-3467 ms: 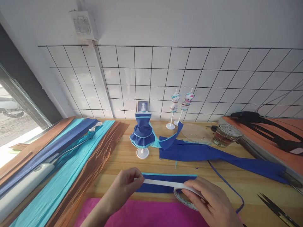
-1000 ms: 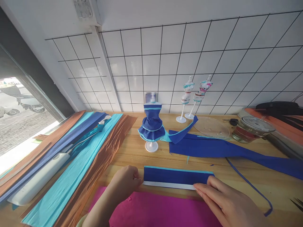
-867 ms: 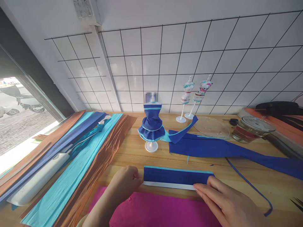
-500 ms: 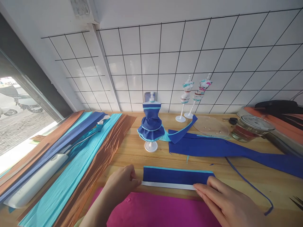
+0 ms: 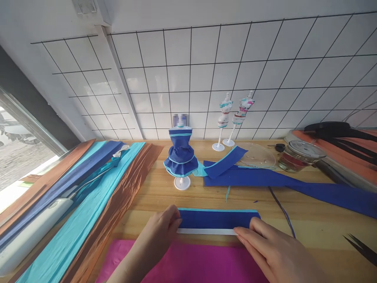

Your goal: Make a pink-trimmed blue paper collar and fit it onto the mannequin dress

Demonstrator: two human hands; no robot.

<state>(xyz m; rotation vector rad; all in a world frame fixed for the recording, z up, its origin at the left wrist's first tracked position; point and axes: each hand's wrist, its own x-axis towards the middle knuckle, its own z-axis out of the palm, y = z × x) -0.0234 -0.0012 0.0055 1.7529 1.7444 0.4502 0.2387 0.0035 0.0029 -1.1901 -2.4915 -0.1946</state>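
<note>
Near the front edge of the wooden counter (image 5: 318, 228), a dark blue paper strip (image 5: 216, 218) lies flat, long axis running left to right, with a light blue edge on its far side and a white tape strip (image 5: 206, 231) along its near side. Left hand (image 5: 160, 232) sits at the strip's left end, fingertips pinched shut on the tape end there. Right hand (image 5: 271, 251) lies at the strip's right end, fingers flat and extended, pressing down on tape and paper; not closed round anything. So the strip spans straight between the two hands, each touching one end, neither clearly nearer.

Pink paper sheet (image 5: 188, 263) lies just near of the strip, under both wrists. Far of the strip, a small dress form (image 5: 180, 159) stands upright wearing a blue ruffled paper dress. Two more small dress forms (image 5: 231, 118) stand by the tiled wall. Long blue paper piece (image 5: 265, 181) runs off to the right, well apart from the hands. Clear plastic lid (image 5: 256, 155) and glass jar (image 5: 299, 155) sit far right. Folded crepe paper rolls (image 5: 88, 204) in brown, turquoise and blue lie along the left side, a white tool (image 5: 32, 228) on them. Scissors (image 5: 361, 249) partly in view at the right edge.
</note>
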